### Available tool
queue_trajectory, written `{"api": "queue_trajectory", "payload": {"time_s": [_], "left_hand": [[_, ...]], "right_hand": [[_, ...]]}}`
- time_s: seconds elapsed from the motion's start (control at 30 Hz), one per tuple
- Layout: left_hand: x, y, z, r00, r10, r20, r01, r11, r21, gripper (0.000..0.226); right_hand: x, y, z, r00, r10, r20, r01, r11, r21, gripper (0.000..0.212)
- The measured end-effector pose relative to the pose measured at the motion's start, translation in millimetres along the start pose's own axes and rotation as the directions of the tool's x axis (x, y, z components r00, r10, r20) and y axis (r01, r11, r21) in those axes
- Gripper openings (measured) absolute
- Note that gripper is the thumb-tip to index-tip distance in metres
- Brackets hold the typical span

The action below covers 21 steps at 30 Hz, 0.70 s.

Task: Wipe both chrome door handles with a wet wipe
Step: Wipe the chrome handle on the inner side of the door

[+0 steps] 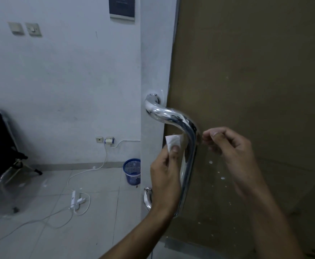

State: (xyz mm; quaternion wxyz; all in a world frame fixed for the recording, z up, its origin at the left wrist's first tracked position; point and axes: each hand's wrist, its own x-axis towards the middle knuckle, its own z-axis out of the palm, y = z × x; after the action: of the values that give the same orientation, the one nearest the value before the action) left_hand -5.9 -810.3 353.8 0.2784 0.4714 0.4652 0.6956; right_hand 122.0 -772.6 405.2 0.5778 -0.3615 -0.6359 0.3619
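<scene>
Curved chrome tubular door handle [187, 146]: long axis vertical, mounted at the brown door's [255, 90] left edge. Small white folded wet wipe [173, 142]: pinched by left hand [167, 176], just beside the bar. Right hand [231, 146]: fingers curled, grip contents indiscernible; dark wall sign [122, 7] illegible.

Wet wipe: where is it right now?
In the head view the wet wipe is pinched in the left hand, just left of the chrome door handle bar, near its upper bend; the right hand is on the bar's other side.
</scene>
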Motion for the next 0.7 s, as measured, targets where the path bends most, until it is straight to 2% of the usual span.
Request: {"api": "queue_trajectory", "payload": {"time_s": [0.1,0.2,0.3,0.47,0.53,0.6,0.7], "left_hand": [[-1,-2,10,0.993,0.031,0.115,-0.038,0.997,0.066,0.032],[-6,-17,11,0.991,0.079,0.104,-0.095,0.983,0.159,0.035],[-13,-35,7,0.990,0.059,0.131,-0.092,0.959,0.267,0.041],[1,-17,5,0.963,0.167,0.211,-0.207,0.961,0.183,0.027],[18,0,10,0.961,0.211,0.177,-0.236,0.962,0.137,0.033],[28,8,13,0.973,0.191,0.131,-0.204,0.975,0.089,0.040],[17,-7,14,0.969,0.183,0.169,-0.203,0.973,0.111,0.034]], "right_hand": [[-1,1,-3,1.000,-0.004,0.003,0.004,1.000,-0.009,0.022],[-1,5,-6,1.000,-0.006,0.002,0.006,1.000,-0.019,0.024],[-3,12,-6,1.000,-0.013,0.004,0.013,1.000,-0.025,0.025],[-13,29,5,1.000,-0.009,0.005,0.010,0.999,-0.054,0.021],[-20,34,10,1.000,-0.017,0.000,0.017,1.000,0.019,0.028],[-27,36,13,1.000,-0.009,0.006,0.009,0.995,0.096,0.038],[-37,42,14,0.999,-0.007,0.038,0.003,0.993,0.118,0.052]]}}
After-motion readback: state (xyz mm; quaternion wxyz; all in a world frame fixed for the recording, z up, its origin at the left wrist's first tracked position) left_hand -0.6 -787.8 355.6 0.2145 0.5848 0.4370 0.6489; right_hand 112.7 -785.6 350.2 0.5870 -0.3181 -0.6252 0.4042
